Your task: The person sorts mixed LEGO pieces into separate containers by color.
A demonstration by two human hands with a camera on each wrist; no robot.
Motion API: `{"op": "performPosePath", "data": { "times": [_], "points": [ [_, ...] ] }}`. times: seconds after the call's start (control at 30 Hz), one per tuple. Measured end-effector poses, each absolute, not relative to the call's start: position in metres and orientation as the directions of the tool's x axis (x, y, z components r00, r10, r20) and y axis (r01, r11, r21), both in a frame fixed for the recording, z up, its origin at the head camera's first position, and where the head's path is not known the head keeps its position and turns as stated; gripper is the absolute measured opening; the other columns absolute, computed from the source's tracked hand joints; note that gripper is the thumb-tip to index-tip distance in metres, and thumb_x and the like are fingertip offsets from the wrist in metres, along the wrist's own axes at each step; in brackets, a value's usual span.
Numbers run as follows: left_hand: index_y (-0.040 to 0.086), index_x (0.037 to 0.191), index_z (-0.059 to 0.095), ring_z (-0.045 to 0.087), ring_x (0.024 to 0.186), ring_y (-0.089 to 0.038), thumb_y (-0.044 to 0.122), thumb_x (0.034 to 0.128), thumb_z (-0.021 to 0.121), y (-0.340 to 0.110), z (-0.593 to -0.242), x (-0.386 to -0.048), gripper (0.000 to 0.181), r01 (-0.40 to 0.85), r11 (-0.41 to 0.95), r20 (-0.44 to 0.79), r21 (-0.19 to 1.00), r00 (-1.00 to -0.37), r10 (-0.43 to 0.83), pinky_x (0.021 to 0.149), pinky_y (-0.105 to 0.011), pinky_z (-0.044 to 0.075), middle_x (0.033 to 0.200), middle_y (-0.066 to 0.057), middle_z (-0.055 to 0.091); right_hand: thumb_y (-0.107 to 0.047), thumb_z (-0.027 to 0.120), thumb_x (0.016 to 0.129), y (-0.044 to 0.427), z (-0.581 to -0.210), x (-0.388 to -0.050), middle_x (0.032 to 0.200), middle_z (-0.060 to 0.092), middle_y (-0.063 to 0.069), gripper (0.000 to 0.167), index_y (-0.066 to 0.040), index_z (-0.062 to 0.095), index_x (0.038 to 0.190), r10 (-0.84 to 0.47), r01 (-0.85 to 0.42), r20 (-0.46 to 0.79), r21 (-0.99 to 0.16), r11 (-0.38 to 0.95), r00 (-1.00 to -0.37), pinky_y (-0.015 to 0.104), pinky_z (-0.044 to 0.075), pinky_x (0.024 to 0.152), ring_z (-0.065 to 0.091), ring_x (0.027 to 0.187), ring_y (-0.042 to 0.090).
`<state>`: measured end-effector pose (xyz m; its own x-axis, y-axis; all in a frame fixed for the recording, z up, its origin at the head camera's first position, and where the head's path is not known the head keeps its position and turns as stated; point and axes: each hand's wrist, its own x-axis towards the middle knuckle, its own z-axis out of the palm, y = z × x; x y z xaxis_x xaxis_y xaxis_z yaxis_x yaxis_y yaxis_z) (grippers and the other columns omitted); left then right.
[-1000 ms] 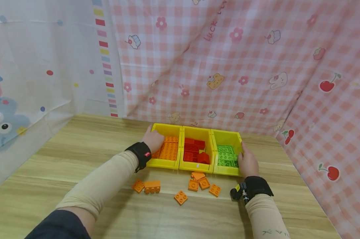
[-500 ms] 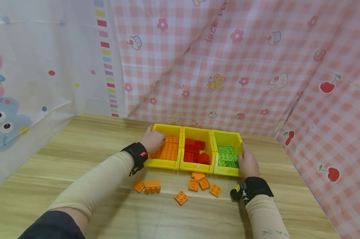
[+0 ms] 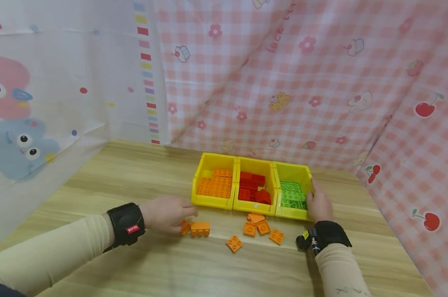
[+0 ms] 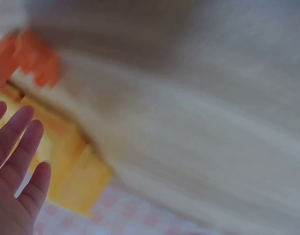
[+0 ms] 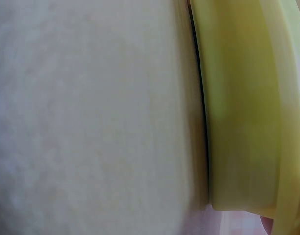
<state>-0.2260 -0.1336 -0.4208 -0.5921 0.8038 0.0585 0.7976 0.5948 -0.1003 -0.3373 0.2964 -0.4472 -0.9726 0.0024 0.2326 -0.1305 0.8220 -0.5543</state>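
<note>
My left hand (image 3: 168, 214) hovers low over the table, left of the bins, with its fingers reaching toward an orange brick (image 3: 186, 227) that they partly hide. In the left wrist view its fingers (image 4: 27, 142) are spread and hold nothing. A longer orange brick (image 3: 200, 229) lies just to the right. My right hand (image 3: 319, 204) grips the right side wall of the rightmost yellow bin (image 3: 296, 213), which contains green bricks (image 3: 291, 194). The right wrist view shows mostly that bin's wall (image 5: 243, 107); only a fingertip appears there.
Joined to it are a middle bin (image 3: 253, 207) with red bricks (image 3: 251, 185) and a left bin (image 3: 212, 201) with flat-laid orange bricks (image 3: 218, 183). Several loose orange bricks (image 3: 250, 229) lie in front. A checked curtain (image 3: 283, 82) hangs close behind.
My left hand has let go of the left bin's side and come down and left to the loose orange bricks. The right hand stays on its bin. The head view has turned slightly left.
</note>
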Motion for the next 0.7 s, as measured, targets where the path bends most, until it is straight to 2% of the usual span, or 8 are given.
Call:
{"op": "performPosePath", "data": {
  "times": [0.07,0.17,0.27,0.4,0.53,0.7],
  "points": [
    [0.012,0.118,0.059,0.058,0.090,-0.016,0.016,0.0752,0.068,-0.136,-0.431,-0.223,0.044,0.795,0.597,0.036,-0.110,-0.597,0.801,0.081,-0.033,0.047,0.104,-0.001,0.063,-0.007,0.036,0.098,0.299,-0.449,-0.337,0.140,0.034,0.028,0.052,-0.002,0.019,0.147,0.010,-0.121,0.228,-0.551,0.826,-0.974,0.054,0.031,0.099,0.037,0.124,0.044],
    [0.013,0.122,0.057,0.059,0.089,-0.016,0.017,0.0756,0.070,-0.139,-0.442,-0.222,0.049,0.798,0.589,0.028,-0.128,-0.591,0.806,0.080,-0.033,0.047,0.104,0.001,0.064,-0.008,0.036,0.099,0.301,-0.451,-0.338,0.140,0.035,0.028,0.052,-0.003,0.018,0.148,0.026,-0.096,0.207,-0.554,0.827,-0.978,0.054,0.030,0.099,0.037,0.124,0.044],
    [0.013,0.118,0.058,0.059,0.083,-0.014,0.018,0.0778,0.072,-0.139,-0.441,-0.225,0.043,0.809,0.575,0.042,-0.120,-0.575,0.817,0.075,-0.030,0.048,0.099,0.002,0.063,-0.009,0.036,0.099,0.300,-0.452,-0.338,0.140,0.034,0.028,0.053,-0.004,0.018,0.148,0.035,-0.080,0.191,-0.558,0.826,-0.981,0.053,0.030,0.100,0.037,0.125,0.043],
    [0.011,0.106,0.059,0.055,0.076,-0.012,0.017,0.0789,0.074,-0.135,-0.415,-0.236,0.031,0.808,0.583,0.122,-0.078,-0.573,0.810,0.070,-0.027,0.048,0.089,0.003,0.060,-0.009,0.036,0.099,0.298,-0.451,-0.339,0.141,0.034,0.027,0.053,-0.004,0.019,0.148,0.037,-0.080,0.195,-0.560,0.825,-0.980,0.053,0.029,0.100,0.036,0.125,0.043],
    [0.009,0.108,0.060,0.056,0.083,-0.017,0.016,0.0797,0.073,-0.120,-0.389,-0.262,0.032,0.728,0.676,0.214,-0.114,-0.646,0.732,0.079,-0.034,0.046,0.092,-0.001,0.060,-0.009,0.036,0.099,0.297,-0.449,-0.341,0.141,0.033,0.026,0.053,-0.005,0.018,0.148,0.040,-0.080,0.198,-0.559,0.825,-0.979,0.053,0.029,0.100,0.036,0.125,0.043],
    [0.010,0.104,0.064,0.060,0.088,-0.025,0.017,0.0828,0.070,-0.099,-0.389,-0.310,0.023,0.557,0.774,0.274,-0.301,-0.727,0.629,0.086,-0.043,0.041,0.093,-0.005,0.065,-0.008,0.037,0.098,0.296,-0.448,-0.341,0.140,0.035,0.027,0.052,-0.003,0.021,0.147,0.029,-0.107,0.229,-0.560,0.821,-0.973,0.054,0.031,0.099,0.037,0.124,0.043]
  ]
}}
